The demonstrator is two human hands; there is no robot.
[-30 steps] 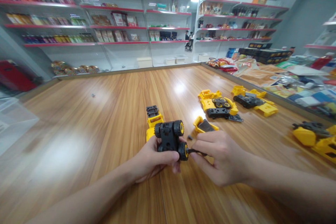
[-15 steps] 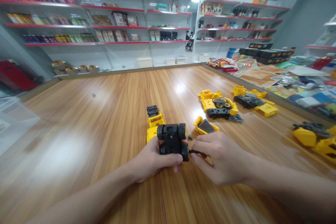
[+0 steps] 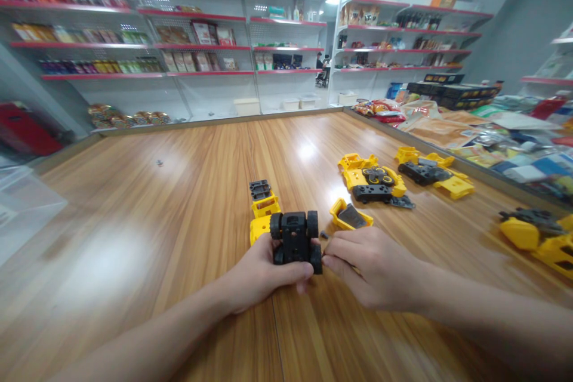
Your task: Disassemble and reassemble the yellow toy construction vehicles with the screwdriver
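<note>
My left hand (image 3: 264, 268) grips a black toy vehicle chassis (image 3: 293, 242) with its underside towards me and its wheels at the sides, thumb across the lower edge. Close by on the right, my right hand (image 3: 371, 265) is closed in a pinch near the lower right wheel (image 3: 316, 258); whatever lies between its fingertips is mostly hidden. A small dark piece (image 3: 324, 235) lies just beyond those fingers. Behind it rests a yellow dump bed (image 3: 351, 215) with a grey inside. Yellow and black toy parts (image 3: 264, 206) lie behind the chassis on the left.
More yellow and black toy parts (image 3: 371, 179) lie on the wooden table (image 3: 179, 215), with others (image 3: 434, 172) farther right and near the right edge. Tiny bits (image 3: 160, 162) lie far left. A clear plastic bin (image 3: 27, 203) stands at the left edge. Packaged goods (image 3: 447, 122) are heaped beyond the right rim.
My right fingers have closed up further beside the wheel, and the thin dark piece that showed between them is now mostly covered. The chassis has turned slightly in my left hand.
</note>
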